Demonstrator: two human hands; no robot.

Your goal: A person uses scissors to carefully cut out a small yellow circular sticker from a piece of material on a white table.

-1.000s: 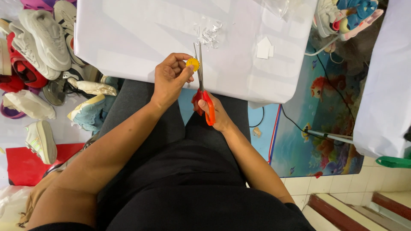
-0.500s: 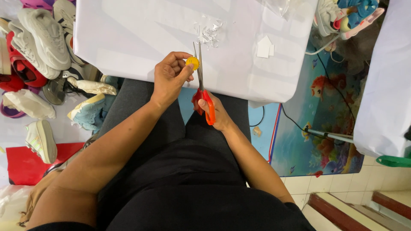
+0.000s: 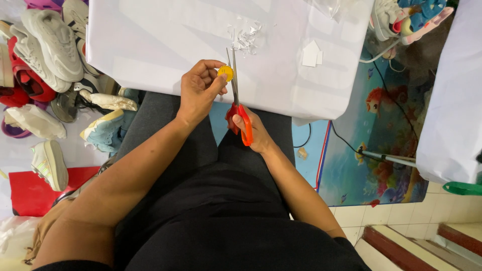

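Both forearms reach forward over the lap. Left hand (image 3: 200, 90) is curled, pinching a small yellow disc (image 3: 225, 73) at its fingertips. Right hand (image 3: 254, 131) grips orange-handled scissors (image 3: 236, 95), blades pointing up right beside the disc, over the white surface (image 3: 150, 45).

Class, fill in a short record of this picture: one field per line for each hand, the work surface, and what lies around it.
Left hand: pinches a small yellow disc
Right hand: holds red-handled scissors, blades beside the disc
Surface: white table
On table: white paper scraps, small white cut-out
Floor, left: pile of shoes
Floor, right: sea-themed mat
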